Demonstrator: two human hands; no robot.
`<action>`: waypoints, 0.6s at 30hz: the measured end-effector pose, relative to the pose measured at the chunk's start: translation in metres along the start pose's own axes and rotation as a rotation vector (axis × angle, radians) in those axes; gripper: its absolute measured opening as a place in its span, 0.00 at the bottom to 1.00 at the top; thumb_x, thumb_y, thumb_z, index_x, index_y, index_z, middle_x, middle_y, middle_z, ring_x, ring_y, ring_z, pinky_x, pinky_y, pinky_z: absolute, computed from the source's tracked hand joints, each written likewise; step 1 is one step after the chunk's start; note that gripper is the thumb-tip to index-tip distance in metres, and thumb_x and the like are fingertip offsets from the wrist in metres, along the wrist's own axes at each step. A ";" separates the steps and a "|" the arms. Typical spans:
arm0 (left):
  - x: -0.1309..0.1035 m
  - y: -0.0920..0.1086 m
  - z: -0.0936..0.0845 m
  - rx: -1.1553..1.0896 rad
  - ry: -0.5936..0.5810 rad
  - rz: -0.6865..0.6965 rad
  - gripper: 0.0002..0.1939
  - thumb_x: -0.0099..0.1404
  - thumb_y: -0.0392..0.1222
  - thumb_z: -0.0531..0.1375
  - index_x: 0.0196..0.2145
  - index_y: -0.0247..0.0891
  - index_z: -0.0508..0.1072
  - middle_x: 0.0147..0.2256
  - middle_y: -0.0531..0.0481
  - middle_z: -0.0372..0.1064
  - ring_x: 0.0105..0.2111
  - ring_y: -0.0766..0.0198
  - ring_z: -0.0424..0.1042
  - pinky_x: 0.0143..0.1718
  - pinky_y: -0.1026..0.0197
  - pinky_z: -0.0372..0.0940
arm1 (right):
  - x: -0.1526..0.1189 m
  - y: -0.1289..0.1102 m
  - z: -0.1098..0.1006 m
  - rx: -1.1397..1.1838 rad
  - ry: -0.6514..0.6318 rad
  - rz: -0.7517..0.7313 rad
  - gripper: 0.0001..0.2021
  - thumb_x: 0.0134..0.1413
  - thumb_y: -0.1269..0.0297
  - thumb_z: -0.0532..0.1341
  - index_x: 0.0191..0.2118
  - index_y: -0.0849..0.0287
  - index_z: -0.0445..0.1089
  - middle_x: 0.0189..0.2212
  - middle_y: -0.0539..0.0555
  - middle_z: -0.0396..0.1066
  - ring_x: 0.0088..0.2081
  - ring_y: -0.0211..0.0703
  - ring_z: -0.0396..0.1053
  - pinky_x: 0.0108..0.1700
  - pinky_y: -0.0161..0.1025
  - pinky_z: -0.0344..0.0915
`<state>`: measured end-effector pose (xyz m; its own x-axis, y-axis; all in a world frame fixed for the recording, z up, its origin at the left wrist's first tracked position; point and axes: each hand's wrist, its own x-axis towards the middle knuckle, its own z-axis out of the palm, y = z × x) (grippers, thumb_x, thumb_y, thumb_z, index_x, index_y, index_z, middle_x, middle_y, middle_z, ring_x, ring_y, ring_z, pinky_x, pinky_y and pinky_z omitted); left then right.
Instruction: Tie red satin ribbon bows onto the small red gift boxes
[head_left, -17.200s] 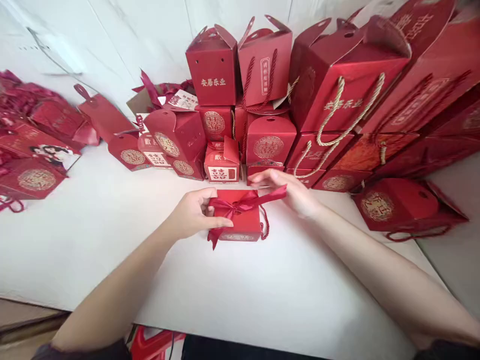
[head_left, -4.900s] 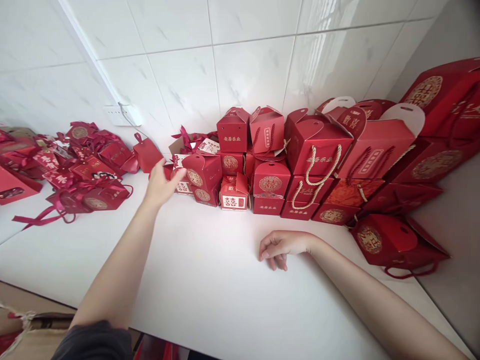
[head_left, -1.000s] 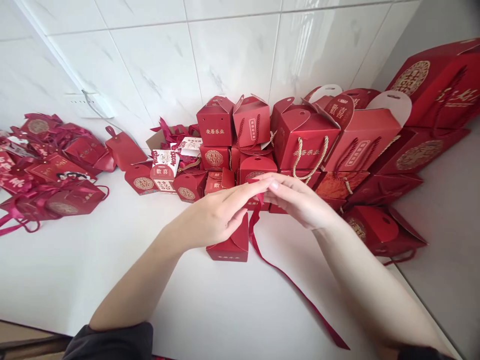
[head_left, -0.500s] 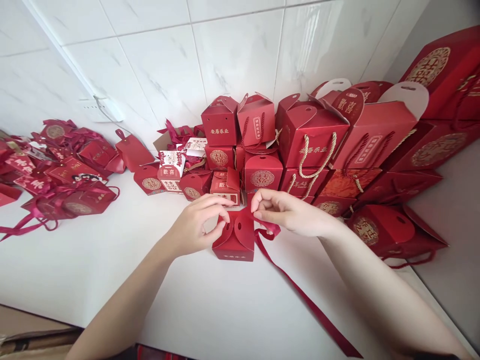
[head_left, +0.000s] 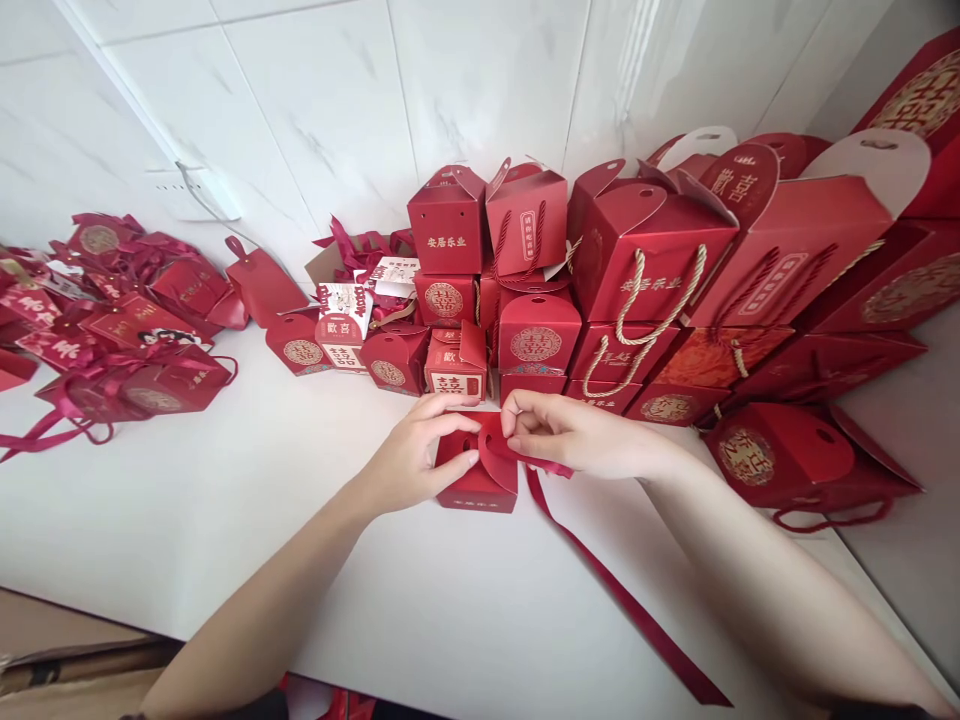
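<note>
A small red gift box (head_left: 480,492) with rounded top flaps and punched holes stands on the white table in front of me. My right hand (head_left: 551,432) pinches a dark red ribbon (head_left: 626,595) at the box's right flap. The ribbon's long tail trails down the table toward the front right. At the left flap is my left hand (head_left: 420,448), with thumb and fingers apart around the flap hole. The thumb and index tips lie close to the right flap's edge; whether they press on it I cannot tell. The ribbon's end is hidden by my right fingers.
Stacked red gift boxes (head_left: 536,335) stand just behind, and larger ones with rope handles (head_left: 637,255) rise at the right. A heap of ribboned boxes (head_left: 169,385) lies at the left. Behind is a tiled wall (head_left: 480,90) with a socket (head_left: 195,195).
My right hand has brought the ribbon against the right flap. My left thumb and index have moved right, over the left flap. The view has shifted slightly.
</note>
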<state>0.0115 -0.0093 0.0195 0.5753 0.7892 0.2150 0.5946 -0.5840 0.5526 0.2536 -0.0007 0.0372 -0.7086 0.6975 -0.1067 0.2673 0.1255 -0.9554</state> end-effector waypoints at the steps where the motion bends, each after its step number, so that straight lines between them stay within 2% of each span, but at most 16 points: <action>1: 0.000 0.000 0.002 -0.025 0.003 -0.010 0.12 0.65 0.43 0.58 0.46 0.44 0.74 0.59 0.48 0.61 0.59 0.56 0.60 0.61 0.52 0.58 | 0.001 0.001 0.000 0.016 -0.009 -0.019 0.04 0.63 0.63 0.55 0.38 0.56 0.59 0.24 0.44 0.58 0.23 0.32 0.52 0.24 0.31 0.52; 7: 0.002 0.000 0.010 -0.174 0.001 -0.055 0.05 0.65 0.40 0.58 0.36 0.41 0.74 0.59 0.48 0.60 0.60 0.55 0.60 0.62 0.51 0.57 | 0.005 0.005 0.002 -0.017 -0.017 -0.051 0.05 0.64 0.61 0.55 0.39 0.56 0.61 0.25 0.45 0.62 0.24 0.33 0.57 0.27 0.32 0.55; 10: 0.002 0.001 0.012 -0.228 0.013 -0.058 0.04 0.65 0.38 0.58 0.33 0.40 0.73 0.58 0.46 0.61 0.59 0.55 0.62 0.61 0.50 0.58 | 0.007 0.003 0.004 -0.151 0.145 -0.119 0.05 0.64 0.60 0.55 0.40 0.55 0.63 0.32 0.49 0.68 0.31 0.38 0.65 0.35 0.36 0.62; 12: 0.002 0.002 0.011 -0.255 0.037 -0.056 0.04 0.65 0.38 0.58 0.33 0.39 0.72 0.57 0.45 0.62 0.58 0.54 0.62 0.61 0.49 0.58 | 0.009 0.002 0.006 -0.223 0.256 -0.199 0.07 0.65 0.59 0.54 0.44 0.55 0.64 0.42 0.52 0.70 0.41 0.42 0.68 0.44 0.41 0.64; 13: 0.001 0.002 0.011 -0.264 0.056 -0.058 0.03 0.65 0.38 0.58 0.33 0.39 0.72 0.56 0.45 0.62 0.58 0.54 0.63 0.61 0.49 0.57 | 0.010 0.001 0.007 -0.226 0.270 -0.238 0.09 0.66 0.59 0.53 0.47 0.54 0.64 0.47 0.53 0.69 0.46 0.43 0.68 0.49 0.42 0.63; 16: 0.000 0.002 0.008 -0.279 0.119 -0.066 0.03 0.64 0.38 0.59 0.32 0.39 0.72 0.53 0.45 0.64 0.56 0.54 0.64 0.61 0.48 0.56 | 0.012 0.000 0.008 -0.163 0.211 -0.321 0.13 0.68 0.59 0.50 0.53 0.53 0.63 0.54 0.53 0.66 0.55 0.44 0.64 0.56 0.43 0.60; 18: 0.000 0.000 0.005 -0.297 0.151 -0.051 0.04 0.64 0.38 0.58 0.31 0.39 0.71 0.52 0.45 0.65 0.55 0.55 0.65 0.61 0.48 0.56 | 0.011 0.000 0.005 -0.166 0.198 -0.318 0.13 0.68 0.58 0.50 0.53 0.53 0.64 0.52 0.53 0.68 0.51 0.44 0.67 0.51 0.41 0.63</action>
<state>0.0144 -0.0106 0.0153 0.4458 0.8484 0.2856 0.4178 -0.4794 0.7718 0.2423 0.0034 0.0344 -0.6377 0.7259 0.2575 0.1684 0.4576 -0.8731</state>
